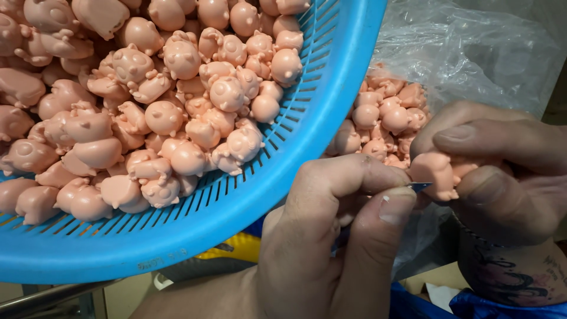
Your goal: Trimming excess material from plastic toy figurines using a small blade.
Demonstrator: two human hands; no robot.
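Nearest the camera, the left hand [331,236] is clenched around a small blade [418,186], thumb and forefinger pinching it so that only the pointed metal tip shows. That tip touches the underside of a pink pig figure [436,172], which the right hand [502,171] grips between thumb and fingers, just right of centre.

The risk, as I judge it, lies in how close bare fingertips sit to the edge: the right thumb is just beside the blade, and a slip on the smooth, rounded body could nick skin or gouge the figure. The toy looks like soft, matte moulded plastic or rubber, so too much pressure could also cut in too deep.

Behind the hands, a crinkled clear plastic bag [472,53] holds more pink figures [384,118]. To the left and further off, a slotted blue plastic basket [283,177], tilted, is heaped with many identical figures [147,106], plump, glossless, with small ears and stubby limbs.
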